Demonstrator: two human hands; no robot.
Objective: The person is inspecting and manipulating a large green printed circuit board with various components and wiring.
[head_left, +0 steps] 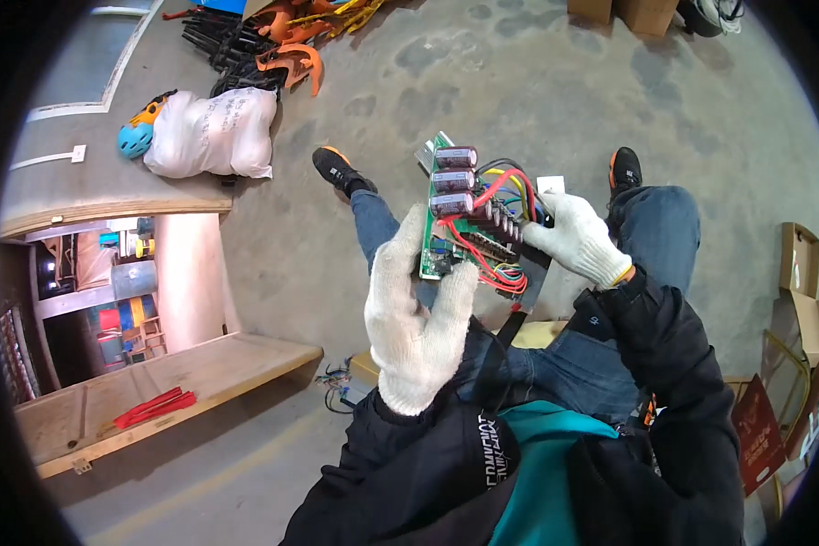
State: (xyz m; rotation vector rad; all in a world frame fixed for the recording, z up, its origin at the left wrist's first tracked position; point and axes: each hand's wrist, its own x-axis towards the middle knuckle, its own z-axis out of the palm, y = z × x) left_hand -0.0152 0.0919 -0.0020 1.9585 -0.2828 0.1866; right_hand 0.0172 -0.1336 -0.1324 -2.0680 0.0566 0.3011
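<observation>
A green circuit board [426,258] with large brown cylindrical capacitors [454,180] is held up in front of my lap. My left hand [405,318], in a white knit glove, is closed on the board's near left part, thumb and fingers on either side of it. My right hand [578,241], gloved alike, is closed at the board's right side, next to a thick red wire [517,177] and other coloured wires. Its fingertips are partly hidden, and whether they pinch wires or the board's edge is unclear. Thin red wires [502,276] hang at the near end.
A wooden bench-like board [237,369] carries red strips [155,407] on the left. Beyond lie a white sack [214,135], a teal helmet [136,140] and orange plastic parts [291,64]. Loose wires [337,387] lie on the floor. An open cardboard box [801,259] stands right.
</observation>
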